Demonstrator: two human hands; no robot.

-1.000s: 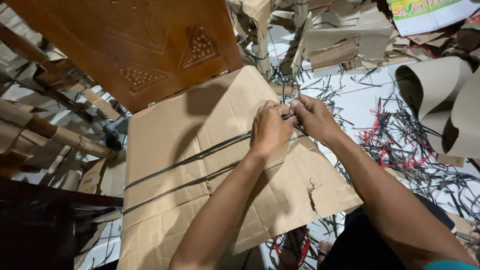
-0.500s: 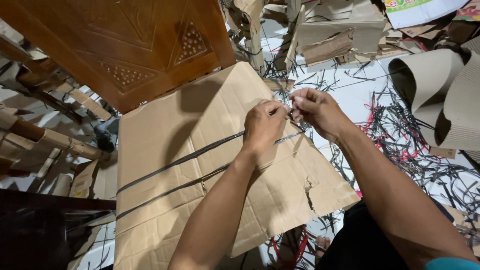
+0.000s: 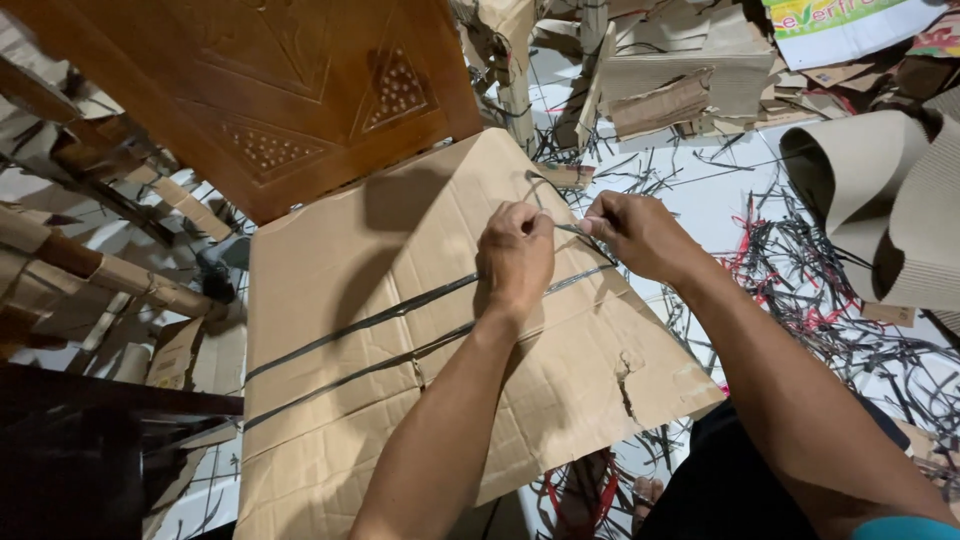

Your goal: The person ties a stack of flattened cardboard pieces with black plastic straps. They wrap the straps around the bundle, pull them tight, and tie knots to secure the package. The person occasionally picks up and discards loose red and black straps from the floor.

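A stack of flattened brown cardboard [image 3: 400,330] lies in front of me, bound by two dark plastic straps [image 3: 370,320] running across it. My left hand [image 3: 515,255] is closed around the strap ends near the stack's right edge. Close beside it, my right hand [image 3: 635,235] pinches the same strap ends. The two hands nearly touch, and the strap stretches taut between them above the cardboard.
A carved wooden panel [image 3: 270,90] leans at the upper left. Rolled corrugated cardboard [image 3: 890,200] lies at the right, folded boxes [image 3: 680,70] at the top. Loose black and red strap scraps [image 3: 820,300] litter the white floor. Cardboard tubes [image 3: 90,270] lie at the left.
Both hands have stayed together on the strap ends and shifted slightly; the view has moved a little. The strap stays taut.
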